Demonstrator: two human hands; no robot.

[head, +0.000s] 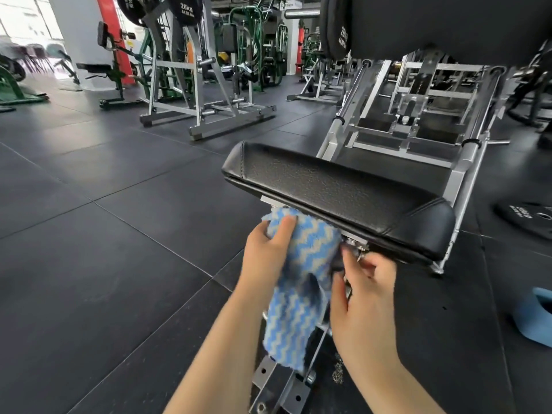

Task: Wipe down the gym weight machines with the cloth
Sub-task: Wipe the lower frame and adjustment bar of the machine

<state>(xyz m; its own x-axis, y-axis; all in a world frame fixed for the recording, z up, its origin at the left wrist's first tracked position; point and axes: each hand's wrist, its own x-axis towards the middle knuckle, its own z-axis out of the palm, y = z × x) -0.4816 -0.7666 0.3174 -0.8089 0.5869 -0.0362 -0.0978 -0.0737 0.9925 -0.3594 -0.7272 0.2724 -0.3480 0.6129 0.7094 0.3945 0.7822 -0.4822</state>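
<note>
Nearest, the left hand (265,249) grips the top of the fluffy blue-and-white zigzag cloth (301,282), which hangs wrapped around the grey steel support post just under the seat, while the right hand (363,297) curls its fingers round the cloth's other edge beside a small bolt bracket. To wipe this post well, I would keep both edges taut and drag the soft pile along the smooth metal, turning it around the post. Above lies the black, grained, stitched vinyl pad (337,192); beyond stand silver frame rails (415,115) on matte rubber floor tiles (104,189).
</note>
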